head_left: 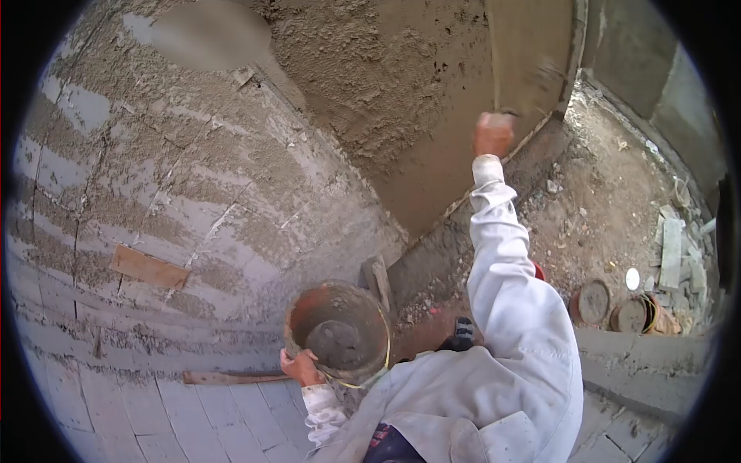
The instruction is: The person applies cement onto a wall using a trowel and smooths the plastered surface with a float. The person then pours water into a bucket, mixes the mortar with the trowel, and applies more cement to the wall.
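My right hand [495, 133] is closed at the end of a stretched-out white sleeve, in front of the wet mortar on the wall [432, 147]. Something blurred by motion shows just above the fist, against a smoother band of mortar; I cannot make out what it holds. Below and to the left, my left hand [303, 367] grips the rim of a round bucket [378, 309]. Grey mortar [334, 343] lies in the bottom of this bucket.
A wooden piece [149, 267] lies against the mortar-smeared blocks at left. A wooden strip [231, 377] is left of the bucket. At right, two buckets [593, 302] [631, 315] and pale slabs [671, 253] stand on rubble-strewn ground.
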Demonstrator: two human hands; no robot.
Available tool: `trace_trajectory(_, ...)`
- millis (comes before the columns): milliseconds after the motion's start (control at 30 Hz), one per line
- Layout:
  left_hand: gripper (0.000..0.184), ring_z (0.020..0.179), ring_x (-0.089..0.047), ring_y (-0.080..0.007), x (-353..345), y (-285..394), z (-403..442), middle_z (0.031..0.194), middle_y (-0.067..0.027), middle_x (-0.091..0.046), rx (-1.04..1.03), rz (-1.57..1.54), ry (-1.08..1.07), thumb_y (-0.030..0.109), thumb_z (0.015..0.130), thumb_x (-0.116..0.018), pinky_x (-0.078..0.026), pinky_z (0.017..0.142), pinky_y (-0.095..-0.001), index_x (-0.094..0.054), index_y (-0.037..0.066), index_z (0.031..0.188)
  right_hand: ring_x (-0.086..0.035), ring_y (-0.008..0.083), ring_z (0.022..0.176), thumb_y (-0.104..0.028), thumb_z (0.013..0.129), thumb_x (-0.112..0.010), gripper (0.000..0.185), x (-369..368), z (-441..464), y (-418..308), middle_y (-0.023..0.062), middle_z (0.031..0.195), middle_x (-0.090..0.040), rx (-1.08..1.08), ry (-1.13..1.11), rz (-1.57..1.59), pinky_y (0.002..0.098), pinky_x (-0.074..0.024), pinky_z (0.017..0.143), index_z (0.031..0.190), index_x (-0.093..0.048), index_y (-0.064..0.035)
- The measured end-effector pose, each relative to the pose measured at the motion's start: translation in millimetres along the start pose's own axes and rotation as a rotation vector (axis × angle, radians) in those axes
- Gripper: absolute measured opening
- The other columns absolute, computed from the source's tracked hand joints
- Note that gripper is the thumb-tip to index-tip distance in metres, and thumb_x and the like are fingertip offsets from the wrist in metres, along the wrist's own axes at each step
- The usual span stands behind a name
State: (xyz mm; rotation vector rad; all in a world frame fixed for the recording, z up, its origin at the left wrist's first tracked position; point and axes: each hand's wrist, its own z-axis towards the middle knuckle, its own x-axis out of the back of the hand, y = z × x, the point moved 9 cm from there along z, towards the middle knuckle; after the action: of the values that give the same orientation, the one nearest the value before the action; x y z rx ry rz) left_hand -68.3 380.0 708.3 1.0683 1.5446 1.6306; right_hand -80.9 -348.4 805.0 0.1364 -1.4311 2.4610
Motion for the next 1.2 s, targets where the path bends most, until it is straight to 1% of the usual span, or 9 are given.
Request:
trace_trajectory(67, 0.029, 0.056, -0.042, -0.0095, 6.8, -9.0, -1.9, 0.073, -0.0016, -0.050, 0.010, -0.018, -0.014, -0.021, 0.063, -0.042, -0.030, 0.040, -0.0266, -0.048, 0.003, 0.080, -0.067, 0.0455, 0.085, -0.024, 0.082, -0.067, 0.032, -94.9, -73.0, 34.1, 0.0227, 0.093, -0.067, 0.349, -0.749, -0.469, 0.0517, -0.0545, 0.077, 0.108, -0.055, -0.0092)
trace_trajectory(233, 0.025, 0.055, -0.042, -0.0086, -13.1, -1.6, 6.9, 0.071, -0.0011, -0.048, -0.054, 0.028, -0.120, -0.018, 0.068, -0.043, -0.032, 0.041, -0.0256, -0.049, 0.003, 0.080, -0.069, 0.0421, 0.076, -0.021, 0.080, -0.060, 0.027, 33.8, -342.6, -94.3, 0.0238, 0.081, -0.069, 0.838, -1.688, 0.175, 0.0496, -0.0558, 0.071, 0.090, -0.063, 0.0043)
trace_trajectory(400, 0.024, 0.064, -0.053, -0.0115, -13.3, 19.6, -12.3, 0.078, -0.0039, -0.058, -0.269, 0.204, -0.350, -0.012, 0.067, -0.051, -0.044, 0.054, -0.0261, -0.059, -0.002, 0.087, -0.066, 0.0296, 0.057, -0.021, 0.082, -0.060, 0.026, 70.9, -495.9, -80.4, 0.0152, 0.064, -0.063, 0.352, -2.275, -0.003, 0.0417, -0.0554, 0.061, 0.077, -0.062, 0.0040)
trace_trajectory(533, 0.050, 0.090, -0.059, -0.0143, -21.6, 67.5, -54.8, 0.095, -0.0066, -0.067, -0.509, 0.115, -0.532, -0.009, 0.061, -0.051, -0.047, 0.087, -0.0270, -0.065, -0.009, 0.109, -0.060, 0.0225, 0.050, -0.022, 0.087, -0.058, 0.020, 94.7, -590.7, -33.5, 0.0097, 0.064, -0.059, -0.383, -2.238, -0.090, 0.0367, -0.0493, 0.043, 0.089, -0.054, -0.0027)
trace_trajectory(633, 0.055, 0.101, -0.063, -0.0182, -19.4, 59.9, -59.1, 0.106, -0.0127, -0.070, -0.571, 0.091, -0.642, -0.007, 0.062, -0.052, -0.046, 0.096, -0.0288, -0.065, -0.010, 0.115, -0.050, 0.0130, 0.044, -0.020, 0.090, -0.055, 0.014, 162.1, -665.7, -29.4, 0.0035, 0.070, -0.052, -1.897, -2.344, 0.360, 0.0306, -0.0447, 0.037, 0.095, -0.051, -0.0064)
trace_trajectory(700, 0.055, 0.101, -0.063, -0.0183, -15.5, 57.2, -52.4, 0.104, -0.0116, -0.069, -0.551, 0.128, -0.665, -0.006, 0.062, -0.053, -0.046, 0.096, -0.0292, -0.065, -0.010, 0.115, -0.041, 0.0068, 0.041, -0.017, 0.091, -0.052, 0.014, 192.9, -641.9, -55.9, 0.0012, 0.073, -0.046, -2.303, -2.183, 0.683, 0.0236, -0.0413, 0.035, 0.100, -0.048, -0.0080)
trace_trajectory(867, 0.047, 0.064, -0.053, -0.0079, -14.6, 38.5, -8.9, 0.083, 0.0002, -0.063, -0.351, -0.047, -0.479, -0.012, 0.062, -0.053, -0.043, 0.052, -0.0240, -0.069, -0.005, 0.106, -0.044, 0.0096, 0.040, -0.012, 0.088, -0.049, 0.016, 218.5, -569.9, -86.9, 0.0077, 0.074, -0.047, -2.290, -1.930, 1.160, 0.0255, -0.0420, 0.030, 0.101, -0.046, -0.0030)
trace_trajectory(1067, 0.023, 0.056, -0.043, -0.0059, -45.0, 22.6, 1.8, 0.067, 0.0049, -0.050, -0.130, -0.051, -0.313, -0.013, 0.058, -0.056, -0.033, 0.043, -0.0248, -0.053, 0.005, 0.073, -0.043, 0.0119, 0.038, -0.009, 0.085, -0.047, 0.020, 172.0, -448.1, -92.1, 0.0097, 0.075, -0.046, -1.928, -1.806, 1.476, 0.0275, -0.0412, 0.028, 0.104, -0.045, -0.0038)
trace_trajectory(1200, 0.023, 0.059, -0.045, -0.0081, -55.5, 4.6, 2.6, 0.070, 0.0025, -0.052, -0.101, -0.001, -0.188, -0.011, 0.056, -0.057, -0.033, 0.046, -0.0269, -0.055, 0.003, 0.075, -0.042, 0.0126, 0.040, -0.008, 0.085, -0.051, 0.021, 140.2, -315.2, -104.3, 0.0079, 0.076, -0.045, -1.270, -1.594, 1.665, 0.0291, -0.0421, 0.033, 0.104, -0.042, -0.0074)
